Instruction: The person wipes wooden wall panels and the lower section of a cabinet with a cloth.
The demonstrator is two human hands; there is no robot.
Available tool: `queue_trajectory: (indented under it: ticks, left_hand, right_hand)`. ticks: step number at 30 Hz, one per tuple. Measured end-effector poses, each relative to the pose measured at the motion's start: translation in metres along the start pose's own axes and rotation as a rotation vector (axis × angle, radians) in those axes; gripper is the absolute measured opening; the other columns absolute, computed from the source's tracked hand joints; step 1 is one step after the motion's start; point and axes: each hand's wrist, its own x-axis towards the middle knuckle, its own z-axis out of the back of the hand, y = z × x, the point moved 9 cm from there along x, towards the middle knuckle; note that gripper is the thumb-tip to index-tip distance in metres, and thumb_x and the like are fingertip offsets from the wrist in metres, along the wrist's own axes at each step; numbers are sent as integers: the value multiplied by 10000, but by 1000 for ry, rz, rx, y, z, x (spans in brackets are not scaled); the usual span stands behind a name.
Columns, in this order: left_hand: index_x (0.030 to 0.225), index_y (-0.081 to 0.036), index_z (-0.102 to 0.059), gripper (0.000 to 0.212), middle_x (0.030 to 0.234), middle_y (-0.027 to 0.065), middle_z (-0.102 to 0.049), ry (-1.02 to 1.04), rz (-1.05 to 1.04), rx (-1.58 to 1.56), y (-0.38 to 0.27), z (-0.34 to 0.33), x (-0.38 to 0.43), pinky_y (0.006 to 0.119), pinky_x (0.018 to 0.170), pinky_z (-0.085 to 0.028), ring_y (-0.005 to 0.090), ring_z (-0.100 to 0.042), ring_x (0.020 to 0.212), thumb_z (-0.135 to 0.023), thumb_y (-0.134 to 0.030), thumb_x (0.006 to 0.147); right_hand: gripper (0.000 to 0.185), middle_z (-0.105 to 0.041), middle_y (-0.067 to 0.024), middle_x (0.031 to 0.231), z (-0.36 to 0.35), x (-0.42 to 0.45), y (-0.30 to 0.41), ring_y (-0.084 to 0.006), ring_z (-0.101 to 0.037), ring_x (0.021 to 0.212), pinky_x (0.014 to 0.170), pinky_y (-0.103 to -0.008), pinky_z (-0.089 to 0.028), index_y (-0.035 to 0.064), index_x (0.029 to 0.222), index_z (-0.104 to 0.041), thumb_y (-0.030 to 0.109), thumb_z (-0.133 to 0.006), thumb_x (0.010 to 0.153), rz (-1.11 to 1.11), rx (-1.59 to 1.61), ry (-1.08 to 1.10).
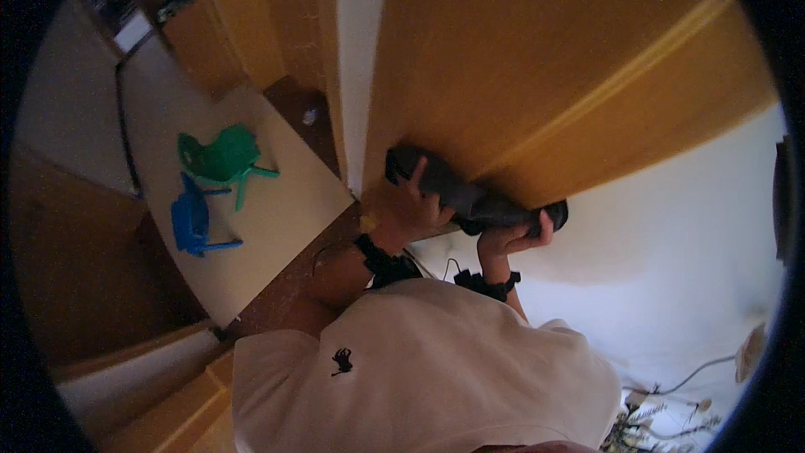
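My left hand (412, 211) grips the left part of a dark elongated item (468, 200), one finger raised along its surface. At the item's right end, my right hand (519, 238) holds it from below, with a finger bent up over the edge. The item looks like dark footwear, but dimness and blur leave its exact kind unsettled. It is held tilted, its right end lower in the picture, just in front of a wooden panel (534, 63). Black straps circle both wrists. The palms and part of the item's underside are hidden.
On the pale mat (302, 201) to the left are a green child's chair (223, 154) and a blue child's chair (192, 217). A white wall (629, 251) is at the right. Cables and small items (654, 418) lie at lower right. Wooden furniture (170, 415) is at lower left.
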Motion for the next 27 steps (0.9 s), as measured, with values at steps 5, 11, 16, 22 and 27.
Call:
queue_trajectory:
  ticks: [5, 11, 16, 22, 27]
  left_hand:
    - [858, -66, -563, 306, 1268, 280, -355, -107, -22, -73, -11, 27, 16, 586, 759, -355, 415, -498, 927, -683, -234, 632]
    - [934, -100, -568, 282, 1280, 254, -359, -417, -239, -182, -41, 140, 107, 608, 812, -319, 407, -480, 992, -633, -172, 670]
    - [1061, -112, -517, 379, 1259, 235, -386, -77, 319, -963, 67, 48, 62, 542, 911, -294, 402, -474, 997, -614, -172, 699]
    - [1058, -99, -519, 355, 1211, 222, -415, 128, 595, -1122, 92, 6, 2, 512, 897, -313, 385, -486, 980, -601, -164, 718]
    - [1056, -88, -520, 336, 1171, 212, -439, -156, 408, -964, 79, 78, 66, 487, 885, -329, 371, -497, 965, -589, -157, 734]
  right_hand:
    - [251, -425, -82, 924, 8, 0, -12, -231, -445, 905, 847, -386, -362, 67, 1014, -382, 225, -512, 868, -28, -308, 127]
    - [333, -489, -219, 1067, -23, 51, 35, -310, -497, 956, 828, -423, -447, 94, 1013, -379, -17, -555, 754, 55, 343, -125]
    - [334, -540, -152, 1011, -77, 8, 21, -289, -528, 906, 781, -394, -453, 85, 987, -494, 58, -633, 685, -730, 748, 598]
    - [278, -619, -91, 752, -126, -49, 53, -234, -619, 684, 540, -306, -499, 67, 725, -633, 179, -809, 541, 598, 391, 862]
    - [329, -553, -50, 783, -127, -16, 46, -238, -548, 667, 559, -317, -438, 153, 765, -612, 176, -822, 512, 298, 421, 742]
